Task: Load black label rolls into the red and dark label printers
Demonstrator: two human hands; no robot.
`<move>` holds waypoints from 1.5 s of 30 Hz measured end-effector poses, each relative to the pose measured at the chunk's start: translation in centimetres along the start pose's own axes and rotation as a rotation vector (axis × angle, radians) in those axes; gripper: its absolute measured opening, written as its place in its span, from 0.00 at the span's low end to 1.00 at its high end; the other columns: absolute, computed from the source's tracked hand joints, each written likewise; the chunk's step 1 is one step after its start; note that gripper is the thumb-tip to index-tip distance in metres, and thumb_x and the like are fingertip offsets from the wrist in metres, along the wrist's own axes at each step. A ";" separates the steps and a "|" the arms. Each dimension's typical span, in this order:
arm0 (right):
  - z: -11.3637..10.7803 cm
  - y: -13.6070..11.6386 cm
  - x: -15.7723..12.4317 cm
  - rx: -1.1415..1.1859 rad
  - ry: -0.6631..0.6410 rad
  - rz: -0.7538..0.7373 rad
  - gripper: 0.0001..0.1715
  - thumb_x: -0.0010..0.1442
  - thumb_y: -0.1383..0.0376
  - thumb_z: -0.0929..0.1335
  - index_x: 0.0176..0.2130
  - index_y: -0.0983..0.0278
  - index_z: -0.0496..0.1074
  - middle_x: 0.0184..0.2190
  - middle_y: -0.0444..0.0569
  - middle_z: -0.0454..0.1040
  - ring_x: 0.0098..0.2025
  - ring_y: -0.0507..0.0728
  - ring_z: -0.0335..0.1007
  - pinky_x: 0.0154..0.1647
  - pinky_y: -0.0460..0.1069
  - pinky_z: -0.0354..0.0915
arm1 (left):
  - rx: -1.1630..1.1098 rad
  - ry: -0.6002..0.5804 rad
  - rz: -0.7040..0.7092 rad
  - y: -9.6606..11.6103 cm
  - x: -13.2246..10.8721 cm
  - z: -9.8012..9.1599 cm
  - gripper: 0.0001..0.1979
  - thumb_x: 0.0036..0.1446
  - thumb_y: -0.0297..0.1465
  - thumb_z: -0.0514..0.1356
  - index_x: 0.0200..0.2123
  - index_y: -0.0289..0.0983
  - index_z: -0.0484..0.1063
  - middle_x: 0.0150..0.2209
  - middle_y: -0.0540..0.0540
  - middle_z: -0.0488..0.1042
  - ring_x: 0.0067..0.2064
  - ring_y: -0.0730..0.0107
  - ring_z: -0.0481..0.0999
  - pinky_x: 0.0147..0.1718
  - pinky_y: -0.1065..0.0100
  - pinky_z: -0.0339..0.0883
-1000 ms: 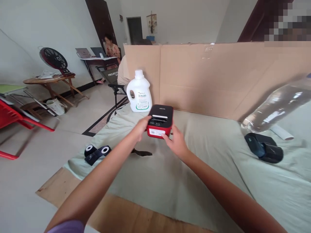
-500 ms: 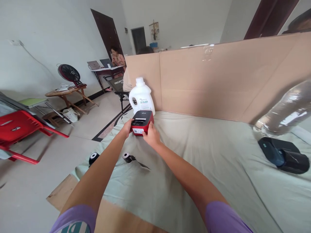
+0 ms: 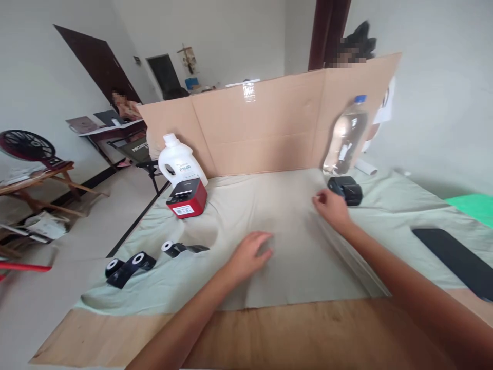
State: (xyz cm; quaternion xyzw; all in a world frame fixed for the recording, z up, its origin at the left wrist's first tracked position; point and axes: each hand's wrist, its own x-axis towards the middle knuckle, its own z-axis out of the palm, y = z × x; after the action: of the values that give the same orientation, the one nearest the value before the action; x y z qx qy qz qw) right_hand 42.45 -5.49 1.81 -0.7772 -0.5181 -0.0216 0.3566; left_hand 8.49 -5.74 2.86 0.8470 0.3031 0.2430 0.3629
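A red and black label printer (image 3: 187,199) stands on the cloth at left, in front of a white detergent jug (image 3: 182,162). Both my hands are off it. My left hand (image 3: 249,254) hovers over the middle of the cloth, fingers apart, with nothing in it. Farther right, my right hand (image 3: 332,208) is loosely curled and somewhat blurred, a gap showing between thumb and finger. Just beside it lies a black device (image 3: 349,191), partly covered by that hand. Several black paper rolls with white cores lie at left, among them a roll (image 3: 173,249) with a loose tail.
A cardboard screen (image 3: 262,133) runs along the back. A clear bottle with a blue cap (image 3: 346,136) leans at right. A dark flat pad (image 3: 450,259) lies at the right, near green material (image 3: 472,206). Wooden board (image 3: 231,334) shows along the front. People sit beyond the screen.
Both hands have let go of the label printer and moved right, the right hand farther, close to the black device. The view has turned right, bringing the whole bottle and dark pad into sight.
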 end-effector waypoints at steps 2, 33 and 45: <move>-3.8 3.9 0.9 -0.095 0.137 0.140 0.19 0.56 0.55 0.66 0.43 0.63 0.71 0.35 0.55 0.76 0.40 0.65 0.73 0.44 0.58 0.67 | 0.196 -0.208 0.106 1.1 0.2 3.4 0.22 0.63 0.40 0.57 0.60 0.45 0.70 0.62 0.42 0.70 0.65 0.55 0.66 0.69 0.48 0.45; 6.3 -16.0 0.7 -0.194 -0.423 0.268 0.53 0.48 0.47 0.73 0.60 0.76 0.57 0.56 0.73 0.68 0.60 0.74 0.67 0.56 0.61 0.65 | 0.458 -0.395 0.226 1.7 -1.6 6.9 0.35 0.69 0.50 0.42 0.72 0.39 0.48 0.74 0.42 0.42 0.75 0.52 0.36 0.70 0.44 0.29; 7.3 -15.5 0.8 -0.028 -0.452 0.334 0.65 0.47 0.42 0.73 0.67 0.79 0.52 0.59 0.80 0.65 0.60 0.78 0.66 0.56 0.67 0.64 | 0.412 -0.429 0.240 1.5 -1.6 6.7 0.35 0.69 0.48 0.44 0.71 0.35 0.50 0.74 0.40 0.43 0.75 0.51 0.36 0.70 0.43 0.28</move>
State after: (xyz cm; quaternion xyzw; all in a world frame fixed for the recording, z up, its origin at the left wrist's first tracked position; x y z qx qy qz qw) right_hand 27.61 2.54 4.96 -0.8417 -0.4488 0.2042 0.2200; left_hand 12.14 -10.87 -0.45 0.9643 0.1607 0.0335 0.2079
